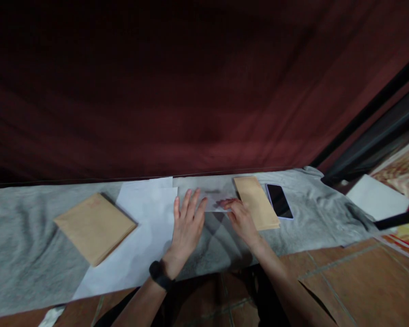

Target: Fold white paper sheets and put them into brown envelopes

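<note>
A folded strip of white paper (pixel 213 206) lies on the grey cloth between my two hands. My left hand (pixel 187 225), with a black watch on the wrist, rests flat at its left end, fingers spread. From the right, my right hand (pixel 241 218) touches the strip's right end with its fingers stretched out over it; the fingertips are slightly blurred. Just beyond my right hand sits a narrow stack of brown envelopes (pixel 259 204). Large white sheets (pixel 146 222) lie to the left of my left hand.
Square brown envelopes (pixel 95 227) are stacked partly on the white sheets. A phone (pixel 279 200) lies right of the narrow envelopes. Grey cloth (pixel 313 213) covers the long narrow surface, which backs onto a dark red curtain (pixel 204 113). Tiled floor (pixel 361 281) shows in front.
</note>
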The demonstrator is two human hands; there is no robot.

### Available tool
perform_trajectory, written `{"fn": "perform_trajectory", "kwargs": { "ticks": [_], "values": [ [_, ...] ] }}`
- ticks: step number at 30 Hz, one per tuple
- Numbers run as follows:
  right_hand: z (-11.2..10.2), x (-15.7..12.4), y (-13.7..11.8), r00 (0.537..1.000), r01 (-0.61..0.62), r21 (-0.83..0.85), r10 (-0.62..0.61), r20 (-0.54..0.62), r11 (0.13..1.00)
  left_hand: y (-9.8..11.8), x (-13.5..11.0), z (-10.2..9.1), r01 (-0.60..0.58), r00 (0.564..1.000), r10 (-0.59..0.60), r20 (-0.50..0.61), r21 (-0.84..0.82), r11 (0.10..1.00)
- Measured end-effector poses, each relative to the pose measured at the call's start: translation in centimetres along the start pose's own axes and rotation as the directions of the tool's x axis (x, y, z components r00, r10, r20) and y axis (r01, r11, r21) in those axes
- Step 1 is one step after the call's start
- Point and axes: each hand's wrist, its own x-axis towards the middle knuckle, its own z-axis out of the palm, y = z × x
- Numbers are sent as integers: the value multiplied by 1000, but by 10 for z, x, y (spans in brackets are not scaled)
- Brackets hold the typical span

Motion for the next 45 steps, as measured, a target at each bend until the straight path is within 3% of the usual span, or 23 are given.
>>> {"fn": "perform_trajectory", "kwargs": {
  "ticks": [2, 5, 7, 9, 15, 22, 28, 34, 39, 45],
  "values": [
    [1, -11, 3, 996, -10, -30, 13, 94, 999, -3, -9, 7, -109, 978, 109, 178, -12, 994],
    [1, -26, 8, 958, 6, -115, 27, 287, 993, -6, -22, 23, -199, 894, 195, 403, -31, 979],
    [-3, -31, 9, 932, -3, -154, 58, 358, 988, -4, -29, 32, -217, 852, 192, 488, -6, 976],
    [-7, -31, 5, 920, -48, -157, 105, 378, 986, 1, -32, 36, -227, 836, 182, 518, 25, 974],
    [-1, -25, -8, 927, -183, -152, 222, 302, 971, 22, -36, 36, -195, 856, 128, 501, 85, 977],
    [33, -45, -2, 928, -79, -464, 236, 289, 882, 28, -24, 34, 26, 890, 4, 455, -59, 998],
    [45, -50, -1, 936, 11, -538, 180, 302, 843, 41, -22, 60, 33, 919, 0, 393, -77, 996],
    [52, -51, 2, 964, -66, -555, 197, 179, 829, 32, -31, 76, 48, 943, -37, 331, -26, 999],
    [54, -55, 6, 972, -142, -565, 222, 74, 813, 20, -35, 76, 88, 937, -97, 336, 42, 995],
    [50, -59, 6, 965, -176, -591, 257, 55, 787, 10, -39, 71, 132, 916, -161, 368, 104, 986]
  ]
}}
